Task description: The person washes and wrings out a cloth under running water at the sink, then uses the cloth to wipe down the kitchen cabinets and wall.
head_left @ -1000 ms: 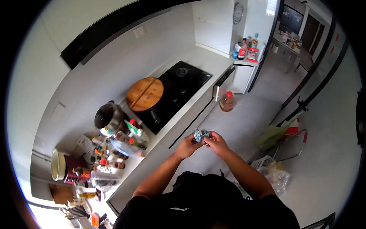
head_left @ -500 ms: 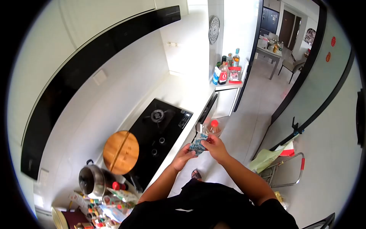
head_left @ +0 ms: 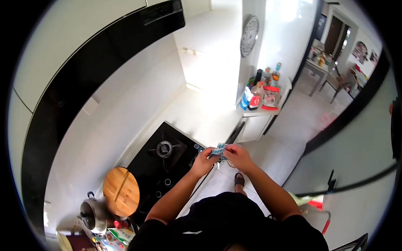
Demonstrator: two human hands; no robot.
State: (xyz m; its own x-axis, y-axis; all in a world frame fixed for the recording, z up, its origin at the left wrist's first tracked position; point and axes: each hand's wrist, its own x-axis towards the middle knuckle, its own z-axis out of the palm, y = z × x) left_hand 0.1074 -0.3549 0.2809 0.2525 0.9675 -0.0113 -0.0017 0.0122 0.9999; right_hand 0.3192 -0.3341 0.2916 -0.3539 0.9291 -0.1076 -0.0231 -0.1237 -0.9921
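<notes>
A small blue and white cloth (head_left: 219,149), bunched and textured, is held up in front of me at waist height. My left hand (head_left: 203,163) pinches its left side, thumb on top. On the other side, my right hand (head_left: 238,156) grips it between thumb and fingers. Both hands hover near the front right corner of the black gas hob (head_left: 146,161), apart from it. The cloth's lower part is partly covered by my fingers.
A round wooden lid (head_left: 121,191) sits at the hob's left end, by a steel pot (head_left: 95,215) and several packets. Several bottles (head_left: 256,96) and a red-lidded jar (head_left: 271,99) crowd a shelf ahead. A folding frame with a red grip (head_left: 326,224) stands right.
My view has shifted as I step forward along the counter. Both hands still hold the cloth, now closer to the hob's corner. The red-capped container below them is no longer seen.
</notes>
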